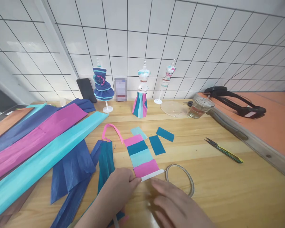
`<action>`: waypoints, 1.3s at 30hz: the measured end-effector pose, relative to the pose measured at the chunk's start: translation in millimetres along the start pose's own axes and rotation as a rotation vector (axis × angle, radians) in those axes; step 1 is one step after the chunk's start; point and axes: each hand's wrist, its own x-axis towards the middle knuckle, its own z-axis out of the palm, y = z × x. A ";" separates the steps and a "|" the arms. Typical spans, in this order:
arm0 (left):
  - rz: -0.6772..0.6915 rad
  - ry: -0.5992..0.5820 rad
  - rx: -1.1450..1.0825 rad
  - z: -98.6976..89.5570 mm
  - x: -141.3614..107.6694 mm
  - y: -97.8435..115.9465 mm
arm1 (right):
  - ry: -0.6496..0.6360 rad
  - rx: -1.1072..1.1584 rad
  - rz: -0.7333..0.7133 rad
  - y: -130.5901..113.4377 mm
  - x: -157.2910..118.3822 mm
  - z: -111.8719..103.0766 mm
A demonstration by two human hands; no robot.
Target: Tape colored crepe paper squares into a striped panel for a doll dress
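Note:
A strip of joined paper panels (140, 153) in pink, dark teal, light aqua and magenta lies on the wooden table, with a white tape strip (153, 174) along its near edge. My left hand (123, 182) pinches the near left corner of the strip, thumb on the tape. Just right of it, my right hand (171, 202) is spread below the tape, slightly blurred, holding nothing. A roll of tape (192, 183) lies beyond my right hand, touching the tape's right end. Dark teal pieces (157, 145) and a light aqua piece (139, 132) lie near the strip.
Crepe paper lengths (49, 142) cover the left side, beside pleated teal paper (106, 158). Three small dress forms (143, 76) and phones (86, 90) stand at the back. Snips (224, 151), a lidded cup (199, 108) and a black headset (235, 101) are on the right.

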 end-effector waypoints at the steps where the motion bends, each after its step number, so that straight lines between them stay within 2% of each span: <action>1: 0.007 -0.003 0.007 0.0 0.1 0.1 | 0.022 -0.013 0.000 -2.1 3.4 13.4; 2: 0.013 -0.005 0.015 -0.1 0.3 0.2 | 0.064 -0.018 -0.020 -3.3 5.4 25.5; 4: 0.026 0.004 0.027 -0.3 0.7 0.4 | 0.038 -0.047 -0.033 -2.8 5.9 42.6; 6: 0.026 0.007 0.029 -0.1 1.3 0.1 | 0.005 -0.072 -0.032 1.0 2.8 48.5; 13: -0.015 -0.049 -0.021 4.2 3.1 -4.4 | -0.029 -0.122 0.018 22.3 -6.1 28.2; 18: -0.028 -0.077 -0.066 6.2 4.7 -10.9 | -0.051 -0.177 0.023 27.5 -3.3 23.6; 22: 0.025 -0.152 -0.126 4.4 1.5 -17.0 | -0.037 -0.177 0.014 23.8 -2.1 24.7; 27: -0.042 -0.274 -0.228 -3.3 -6.2 -20.6 | -0.008 -0.085 -0.043 10.1 0.2 32.9; 33: 0.067 -0.275 -0.165 -16.2 -14.8 -14.1 | -0.043 0.037 -0.031 3.6 10.9 37.4; 37: 0.079 -0.480 -0.192 -19.1 -21.2 -7.4 | -0.054 0.128 0.011 5.6 16.8 28.3; 39: 0.127 -0.517 -0.178 -20.7 -23.9 -3.5 | -0.063 0.161 0.047 4.9 18.7 26.3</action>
